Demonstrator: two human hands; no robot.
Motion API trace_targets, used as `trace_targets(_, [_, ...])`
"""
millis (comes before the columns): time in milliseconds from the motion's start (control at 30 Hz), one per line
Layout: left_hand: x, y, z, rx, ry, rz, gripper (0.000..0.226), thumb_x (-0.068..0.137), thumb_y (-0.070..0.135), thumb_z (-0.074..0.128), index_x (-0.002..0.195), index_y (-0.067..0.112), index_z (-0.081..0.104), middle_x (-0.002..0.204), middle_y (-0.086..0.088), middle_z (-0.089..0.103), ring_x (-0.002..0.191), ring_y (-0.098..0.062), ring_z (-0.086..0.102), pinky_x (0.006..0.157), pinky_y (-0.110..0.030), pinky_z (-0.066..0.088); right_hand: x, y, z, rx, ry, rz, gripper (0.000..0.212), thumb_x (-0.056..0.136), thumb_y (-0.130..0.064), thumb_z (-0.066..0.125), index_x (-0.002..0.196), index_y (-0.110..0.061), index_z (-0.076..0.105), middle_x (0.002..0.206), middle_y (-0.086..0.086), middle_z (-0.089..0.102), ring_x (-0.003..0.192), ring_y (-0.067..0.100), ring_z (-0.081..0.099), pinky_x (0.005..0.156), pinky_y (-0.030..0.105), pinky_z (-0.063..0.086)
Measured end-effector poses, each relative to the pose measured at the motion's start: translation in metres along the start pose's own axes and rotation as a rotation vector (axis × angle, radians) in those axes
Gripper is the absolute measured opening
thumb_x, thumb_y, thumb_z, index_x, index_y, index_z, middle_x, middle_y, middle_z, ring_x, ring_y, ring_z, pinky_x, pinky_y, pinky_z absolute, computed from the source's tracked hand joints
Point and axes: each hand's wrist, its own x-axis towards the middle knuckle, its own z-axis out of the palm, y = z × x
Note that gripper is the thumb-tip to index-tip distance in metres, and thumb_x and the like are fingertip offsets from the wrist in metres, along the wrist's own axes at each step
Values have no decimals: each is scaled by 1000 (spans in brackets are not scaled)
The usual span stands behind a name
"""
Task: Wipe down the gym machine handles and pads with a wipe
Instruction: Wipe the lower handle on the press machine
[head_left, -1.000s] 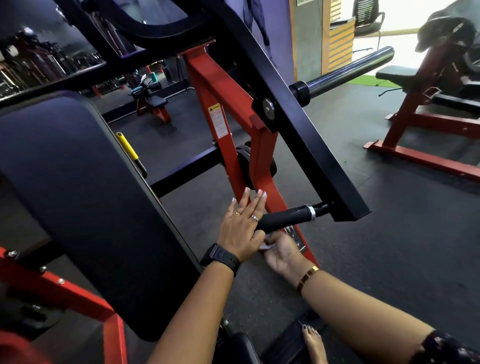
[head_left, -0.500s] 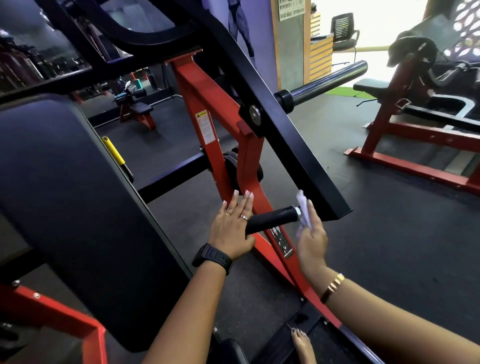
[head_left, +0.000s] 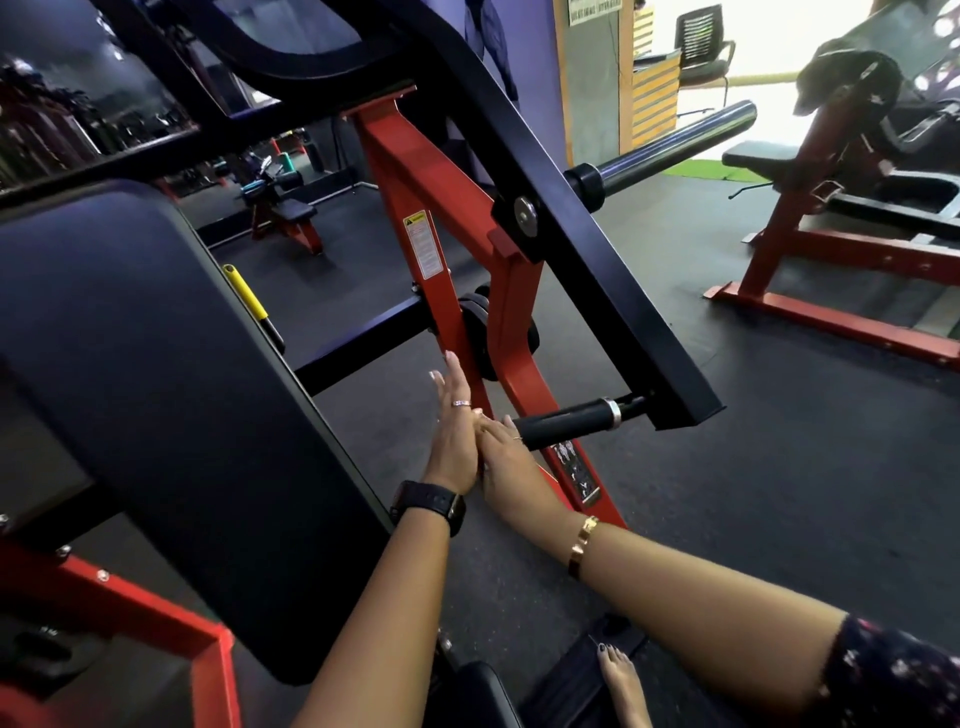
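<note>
Two hands meet at the free end of the handle grip (head_left: 566, 423), low on the machine and right of the back pad (head_left: 156, 389). Left hand (head_left: 454, 436): fingers straight, palm turned to the right hand (head_left: 506, 462), whose fingers lie against it. Whether they pinch a wipe cannot be told; none shows. Grip: black, cylindrical, with a silver collar, projecting from the black lever arm (head_left: 597, 260). Judged rigid, fixed and slightly tacky; a light, limp wipe is best wrapped round the barrel and drawn along it.
</note>
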Motion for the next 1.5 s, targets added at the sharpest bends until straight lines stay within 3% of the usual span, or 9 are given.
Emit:
trace_targets(200, [-7, -9, 4, 605, -132, 206, 65, 94, 28, 17, 153, 15, -6, 156, 12, -15, 135, -8, -34, 112, -25, -8, -14, 60, -33, -319, -33, -211, 46, 89, -3, 35, 131, 2, 53, 134, 17, 55, 131, 32, 45, 117, 43, 20])
trace_targets(333, [-13, 0, -1, 377, -108, 163, 59, 103, 2, 24, 153, 11, -6, 150, 15, -14, 136, -5, -28, 113, -24, -8, -13, 100, -64, -413, 60, 28, 57, 74, 15, 41, 127, 3, 56, 128, 21, 59, 129, 37, 46, 118, 40, 13])
trace_targets(567, [-17, -4, 4, 370, -80, 153, 52, 106, 11, 15, 153, 16, -4, 144, 21, -15, 137, 0, -21, 109, -16, -12, -31, 80, -42, -220, 233, 125, 60, 77, 20, 49, 133, 1, 52, 138, 17, 51, 133, 27, 43, 117, 41, 19])
trace_targets(800, [-11, -13, 5, 326, -88, 144, 67, 90, 35, 8, 153, 20, -5, 148, 23, -11, 139, 1, -22, 93, 6, -16, -24, 68, -32, -242, 30, 75, 65, 78, -1, 60, 140, -6, 41, 141, 13, 45, 136, 31, 34, 112, 56, 27])
trace_targets(933, [-9, -19, 8, 423, -49, 167, 64, 92, 41, 7, 153, 22, -4, 152, 22, -6, 141, -1, -19, 99, 3, -14, -8, 68, -45, -273, -105, -18, 53, 91, -4, 54, 143, -7, 40, 145, 12, 43, 136, 30, 35, 118, 41, 14])
trace_targets(1067, [-5, -14, 16, -53, 96, 48, 72, 85, 65, 18, 150, 35, 14, 157, 17, 13, 145, 0, 9, 115, -16, 3, 32, 26, -41, -197, -399, -128, 37, 96, -5, 44, 133, -4, 49, 129, 14, 57, 120, 25, 49, 102, 28, 30])
trace_targets(1167, [-2, -10, 19, -381, 246, -57, 48, 104, 39, 25, 151, 28, 22, 158, 4, 24, 143, -7, 23, 119, -29, 16, 32, 7, -21, -232, -332, -154, 33, 93, -4, 47, 126, 0, 53, 119, 18, 60, 110, 31, 54, 97, 34, 37])
trace_targets(1367, [-6, -13, 23, -502, 326, -176, 48, 106, 33, 19, 154, 24, 21, 158, 5, 26, 144, -11, 25, 106, -25, 22, -21, 66, -38, -463, -149, -454, 66, 87, 8, 51, 148, -4, 29, 155, 12, 28, 143, 25, 25, 117, 40, 23])
trace_targets(1500, [-5, -16, 21, -462, 298, -166, 49, 106, 36, 17, 154, 26, 21, 158, 5, 27, 145, -11, 22, 108, -24, 15, -24, 103, -69, -590, -64, -215, 82, 73, 23, 51, 148, -2, 28, 156, 13, 25, 144, 27, 24, 118, 43, 21])
